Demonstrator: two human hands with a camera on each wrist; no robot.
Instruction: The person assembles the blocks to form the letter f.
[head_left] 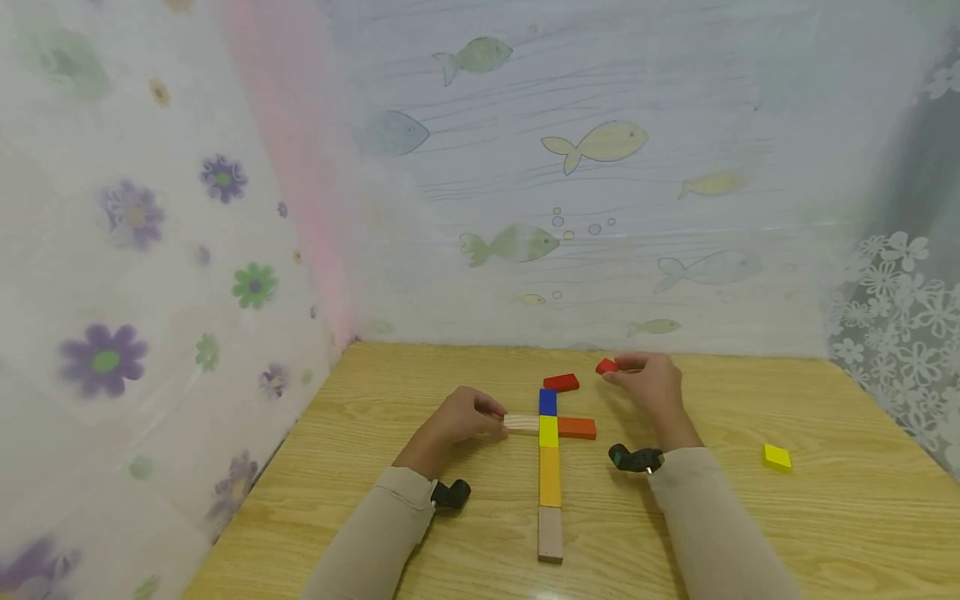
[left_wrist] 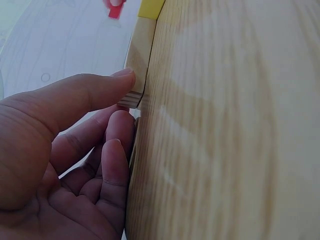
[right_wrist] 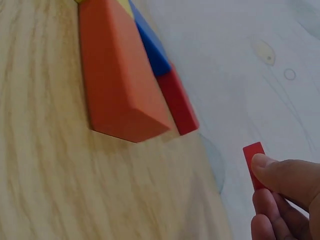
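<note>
My left hand [head_left: 467, 417] pinches the outer end of a plain wooden block [head_left: 522, 424] between thumb and finger, as the left wrist view also shows. This block lies against a yellow block [head_left: 549, 432], with an orange-red block [head_left: 577, 428] on the opposite side. A blue block [head_left: 548, 402] sits beyond the yellow one; an orange-yellow block [head_left: 550, 477] and a brownish block [head_left: 550, 534] continue toward me. Behind the blue block, a red block [head_left: 561, 382] lies slightly askew. Above the table's far part, my right hand [head_left: 651, 385] pinches a small red block [right_wrist: 253, 150].
A loose yellow block [head_left: 777, 457] lies on the wooden table [head_left: 847, 533] to the right. Behind the table hangs a sheet [head_left: 600, 208] printed with fish, and a flowered sheet [head_left: 165, 275] borders the left. Cameras [head_left: 634, 459] are strapped to both wrists.
</note>
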